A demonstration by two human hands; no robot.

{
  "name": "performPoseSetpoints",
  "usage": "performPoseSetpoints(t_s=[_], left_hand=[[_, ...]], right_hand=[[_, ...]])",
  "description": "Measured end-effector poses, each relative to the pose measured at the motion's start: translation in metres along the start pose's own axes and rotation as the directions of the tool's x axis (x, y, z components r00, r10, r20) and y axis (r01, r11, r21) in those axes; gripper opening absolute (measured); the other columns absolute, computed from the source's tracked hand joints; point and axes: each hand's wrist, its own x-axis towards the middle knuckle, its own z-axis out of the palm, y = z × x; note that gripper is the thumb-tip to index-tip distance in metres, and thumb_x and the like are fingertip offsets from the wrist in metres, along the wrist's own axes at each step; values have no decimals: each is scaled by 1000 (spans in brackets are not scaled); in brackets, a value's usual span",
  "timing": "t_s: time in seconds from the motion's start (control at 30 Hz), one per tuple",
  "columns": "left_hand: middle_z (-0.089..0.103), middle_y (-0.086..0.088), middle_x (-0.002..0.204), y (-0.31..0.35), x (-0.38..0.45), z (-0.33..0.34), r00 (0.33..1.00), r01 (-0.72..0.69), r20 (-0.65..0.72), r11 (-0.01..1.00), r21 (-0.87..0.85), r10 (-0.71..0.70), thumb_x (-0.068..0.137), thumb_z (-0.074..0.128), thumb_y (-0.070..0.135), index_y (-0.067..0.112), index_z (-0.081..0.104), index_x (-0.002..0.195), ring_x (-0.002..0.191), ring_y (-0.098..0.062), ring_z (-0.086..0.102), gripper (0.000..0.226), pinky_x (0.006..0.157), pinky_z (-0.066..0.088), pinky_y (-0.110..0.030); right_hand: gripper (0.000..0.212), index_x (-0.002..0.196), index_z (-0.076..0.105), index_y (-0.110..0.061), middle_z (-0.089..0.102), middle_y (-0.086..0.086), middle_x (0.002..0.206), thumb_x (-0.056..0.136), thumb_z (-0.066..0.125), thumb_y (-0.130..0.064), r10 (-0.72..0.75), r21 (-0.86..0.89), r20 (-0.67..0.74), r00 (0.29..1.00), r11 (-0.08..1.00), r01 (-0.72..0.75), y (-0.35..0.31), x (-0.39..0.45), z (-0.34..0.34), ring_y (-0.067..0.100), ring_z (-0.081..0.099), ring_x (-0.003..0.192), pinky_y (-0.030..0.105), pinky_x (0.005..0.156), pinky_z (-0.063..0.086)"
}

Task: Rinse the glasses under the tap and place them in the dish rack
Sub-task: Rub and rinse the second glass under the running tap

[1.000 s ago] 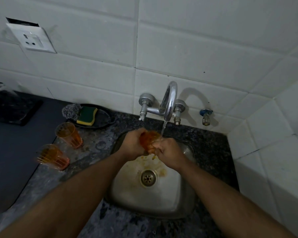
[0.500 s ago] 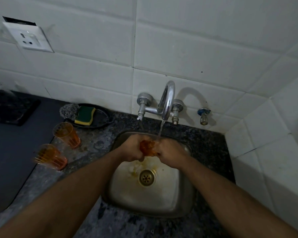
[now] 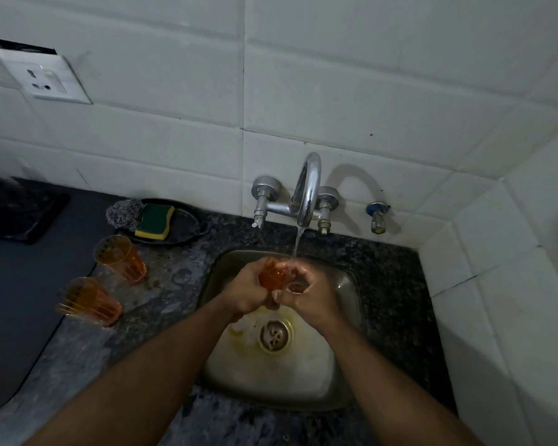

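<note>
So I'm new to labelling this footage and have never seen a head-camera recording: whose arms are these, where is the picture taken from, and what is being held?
The picture comes from a camera worn on a person's head, looking down, so the two arms are that person's own. Their left hand grips a small orange glass over a steel sink, and the right hand curls against it. Water runs from the tap onto them. On the stone counter to the left stand two more orange glasses. Behind them a dark dish holds a sponge and a steel scrubber. No dish rack is in view.
</note>
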Motion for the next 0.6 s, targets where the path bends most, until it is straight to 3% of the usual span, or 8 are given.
performPoseSetpoints(t_s=[0.13, 0.27, 0.43, 0.53, 0.6], left_hand=[[70, -10, 117, -5, -1, -3, 998, 56, 20, 998, 19, -57, 63, 72, -10, 38, 61, 128, 110, -32, 68, 82, 77, 60, -38], [66, -15, 122, -4, -5, -9, 995, 89, 36, 996, -2, -89, 59, 68, -4, 35, 57, 130, 116, -35, 64, 82, 90, 57, -49], [67, -17, 124, -5, -8, -12, 978, 138, 148, 988, 71, -147, 64, 76, 6, 40, 51, 142, 114, -40, 67, 89, 90, 61, -54], [68, -14, 124, 0, -10, -8, 939, 212, 244, 966, 145, -243, 83, 73, 11, 33, 48, 144, 107, -36, 72, 69, 74, 63, -40], [69, -15, 124, 2, -13, -9, 920, 282, 250, 953, 113, -302, 93, 67, 15, 29, 56, 139, 102, -37, 74, 49, 67, 61, -38]], right_hand=[[36, 98, 72, -31, 76, -15, 106, 75, 91, -9, 37, 32, -51, 998, 999, -36, 3, -4, 1, 5, 70, 104, 45, 101, 56], [30, 91, 72, -22, 76, -15, 99, 73, 93, -11, 10, -38, -66, 998, 999, -12, 1, -7, 7, 0, 70, 96, 32, 94, 56], [53, 115, 64, -27, 73, -4, 113, 73, 93, -13, 154, 142, -75, 985, 980, -142, -3, -6, 14, 7, 70, 104, 32, 92, 59], [34, 121, 63, -27, 71, 5, 116, 90, 77, -21, 385, 351, 3, 923, 864, -361, 0, -6, 21, 23, 68, 106, 40, 86, 59], [23, 119, 70, -19, 76, 12, 112, 101, 60, -30, 551, 502, 122, 825, 683, -531, 2, -8, 26, 30, 71, 104, 43, 82, 59]])
